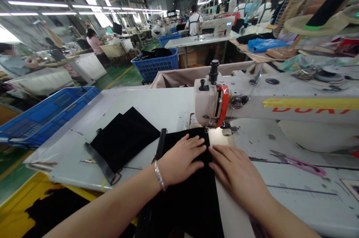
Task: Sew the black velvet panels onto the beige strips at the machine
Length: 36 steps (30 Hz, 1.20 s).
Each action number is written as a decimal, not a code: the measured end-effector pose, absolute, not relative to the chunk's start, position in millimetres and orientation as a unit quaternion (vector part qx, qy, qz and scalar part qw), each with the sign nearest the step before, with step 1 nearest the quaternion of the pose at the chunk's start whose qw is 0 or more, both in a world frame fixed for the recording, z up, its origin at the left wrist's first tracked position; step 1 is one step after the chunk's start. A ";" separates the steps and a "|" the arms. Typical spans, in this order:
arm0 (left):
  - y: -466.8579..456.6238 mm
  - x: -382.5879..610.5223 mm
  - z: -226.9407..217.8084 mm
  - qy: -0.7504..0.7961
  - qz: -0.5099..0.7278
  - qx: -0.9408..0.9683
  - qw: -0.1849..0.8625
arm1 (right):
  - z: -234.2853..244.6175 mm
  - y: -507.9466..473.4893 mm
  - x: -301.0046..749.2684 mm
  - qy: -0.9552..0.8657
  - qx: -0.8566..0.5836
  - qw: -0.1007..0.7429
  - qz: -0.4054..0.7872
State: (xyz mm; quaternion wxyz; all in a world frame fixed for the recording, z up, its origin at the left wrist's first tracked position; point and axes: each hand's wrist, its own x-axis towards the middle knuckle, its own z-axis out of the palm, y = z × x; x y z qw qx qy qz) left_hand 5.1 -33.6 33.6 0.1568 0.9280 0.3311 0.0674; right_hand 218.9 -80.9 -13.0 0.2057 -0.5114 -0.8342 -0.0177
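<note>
Black fabric [193,204] lies on the sewing table with its far end at the needle area of a sewing machine [246,95]. My left hand [183,159], with a bracelet at the wrist, rests flat on this cloth, fingers spread. Along the fabric's right edge, my right hand [238,168] touches with its fingertips, fingers stretched out and thumb apart. A dark strip [160,144] borders the cloth on its left side. Further left lie more black fabric pieces [123,140], with a grey-black strip [101,163] at their near edge.
Pink-handled scissors [300,163] lie right of my right hand. A yellow bin [17,204] holding black cloth stands lower left. Blue crates [56,110] are beyond the table's left side. A person [194,21] stands in the background near another sewing machine [217,26].
</note>
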 end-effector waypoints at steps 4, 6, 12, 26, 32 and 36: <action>-92.3 -16.0 51.1 0.222 0.011 0.948 0.228 | -12.0 -133.1 226.0 -0.856 -0.449 0.253 -0.032; -112.1 -22.0 51.5 0.219 0.014 0.952 0.215 | -10.5 -151.5 228.1 -0.865 -0.422 0.267 -0.050; -115.8 -22.1 50.9 0.231 0.032 0.951 0.204 | -7.7 -160.2 228.2 -0.874 -0.406 0.257 -0.067; -75.1 -3.6 33.7 0.266 0.037 0.951 0.153 | -9.6 -143.6 224.4 -0.877 -0.403 0.249 -0.081; -91.6 -11.1 30.7 0.209 0.106 0.956 0.177 | -11.7 -136.1 226.4 -0.879 -0.405 0.241 -0.069; -87.7 -10.4 19.4 0.191 0.176 0.952 0.161 | -11.1 -133.5 228.5 -0.872 -0.419 0.252 -0.032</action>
